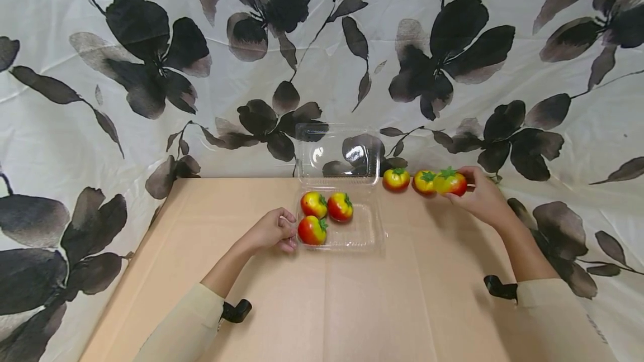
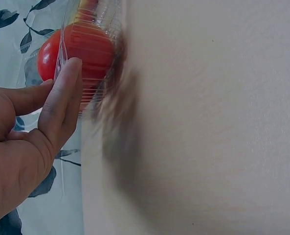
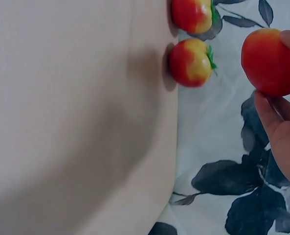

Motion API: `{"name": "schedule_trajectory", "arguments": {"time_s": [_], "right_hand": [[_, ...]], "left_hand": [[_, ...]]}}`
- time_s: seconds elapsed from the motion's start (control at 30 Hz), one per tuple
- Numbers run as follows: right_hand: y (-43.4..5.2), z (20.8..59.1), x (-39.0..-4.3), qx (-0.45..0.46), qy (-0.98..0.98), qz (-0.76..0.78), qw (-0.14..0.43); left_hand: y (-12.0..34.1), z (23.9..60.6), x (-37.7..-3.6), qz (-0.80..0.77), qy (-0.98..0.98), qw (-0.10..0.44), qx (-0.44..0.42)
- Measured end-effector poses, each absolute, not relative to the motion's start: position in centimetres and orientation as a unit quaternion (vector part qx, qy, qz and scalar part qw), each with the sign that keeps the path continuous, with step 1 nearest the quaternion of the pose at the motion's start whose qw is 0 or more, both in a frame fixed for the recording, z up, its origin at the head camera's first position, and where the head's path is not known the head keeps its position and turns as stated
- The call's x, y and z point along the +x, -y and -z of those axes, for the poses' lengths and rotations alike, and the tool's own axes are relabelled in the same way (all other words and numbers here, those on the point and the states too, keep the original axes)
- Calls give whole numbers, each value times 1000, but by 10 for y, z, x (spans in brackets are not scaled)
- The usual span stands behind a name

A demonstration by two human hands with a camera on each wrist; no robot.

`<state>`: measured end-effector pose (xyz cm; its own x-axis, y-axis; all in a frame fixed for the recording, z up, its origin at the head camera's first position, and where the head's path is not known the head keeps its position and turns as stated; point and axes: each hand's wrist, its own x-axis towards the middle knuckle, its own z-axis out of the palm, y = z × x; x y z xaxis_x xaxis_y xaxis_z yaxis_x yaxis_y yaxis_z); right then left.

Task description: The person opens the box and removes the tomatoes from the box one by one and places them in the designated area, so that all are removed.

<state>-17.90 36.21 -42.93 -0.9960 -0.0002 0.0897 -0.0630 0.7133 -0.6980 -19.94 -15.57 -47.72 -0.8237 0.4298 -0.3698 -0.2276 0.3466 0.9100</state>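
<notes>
A clear plastic clamshell box [image 1: 369,236] lies open on the tan table with three red-and-yellow toy tomatoes [image 1: 326,215] in its tray. My left hand [image 1: 274,230] rests against the tray's left wall, its fingers [image 2: 61,98] pressed on the plastic beside the nearest tomato [image 2: 81,51]. My right hand [image 1: 478,194] holds another tomato [image 1: 450,182] lifted at the table's far right; in the right wrist view this held tomato [image 3: 271,61] sits in the fingertips. Two more tomatoes [image 1: 396,179] [image 1: 424,181] stand on the table by the back edge.
The box's lid [image 1: 338,152] leans up against a white cloth with dark flower prints [image 1: 151,55] that hangs behind and around the table. The tan tabletop [image 1: 377,300] stretches toward me. Black wrist straps [image 1: 235,310] sit on both sleeves.
</notes>
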Motion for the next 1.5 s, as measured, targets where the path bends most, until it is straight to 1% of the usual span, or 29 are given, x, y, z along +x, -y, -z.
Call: {"name": "schedule_trajectory", "arguments": {"time_s": [0.33,0.67,0.77,1.1,1.5], "right_hand": [[-380,440,-190,-27,932,-362,9],[-398,461,-203,-64,935,-347,15],[-401,468,-208,-79,933,-351,9],[-404,485,-218,-133,918,-375,-13],[-402,503,-225,-179,901,-396,-19]], "left_hand": [[156,477,-199,-569,-767,288,73],[157,480,-199,-572,-765,285,78],[157,480,-199,-573,-765,285,79],[158,479,-200,-564,-770,287,79],[158,480,-202,-560,-773,287,80]]}}
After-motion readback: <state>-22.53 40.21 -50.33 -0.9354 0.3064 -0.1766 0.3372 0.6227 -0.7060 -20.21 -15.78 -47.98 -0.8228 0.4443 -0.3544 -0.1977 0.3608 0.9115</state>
